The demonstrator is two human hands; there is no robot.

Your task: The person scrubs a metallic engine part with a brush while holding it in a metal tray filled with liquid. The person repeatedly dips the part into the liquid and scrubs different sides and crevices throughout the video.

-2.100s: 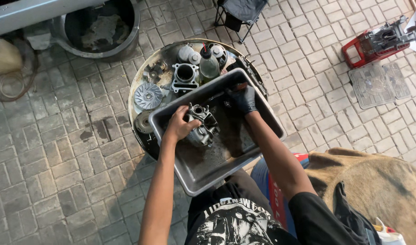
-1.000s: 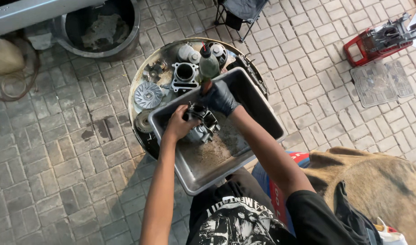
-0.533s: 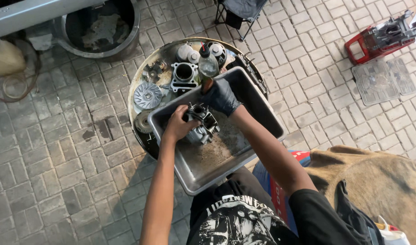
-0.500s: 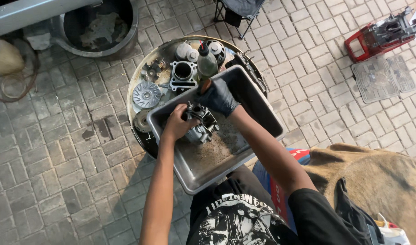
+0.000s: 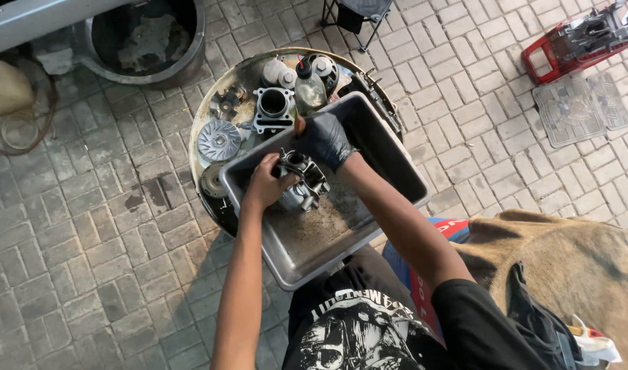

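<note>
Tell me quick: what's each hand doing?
Left hand: bare, closed on the engine part in the tray.
Right hand: black glove, gripping a small tool.

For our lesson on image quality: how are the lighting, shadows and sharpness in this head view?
Head view: soft, even daylight, no hard shadows on the paving; a mild sheen on the metal tray; the left hand, the gloved right hand and the engine part are sharp; the black shirt at the bottom edge looks slightly soft.

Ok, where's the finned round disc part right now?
In the head view, the finned disc lies at the left of the round metal tray, left of the engine cylinder, beyond the rectangular pan.
</note>
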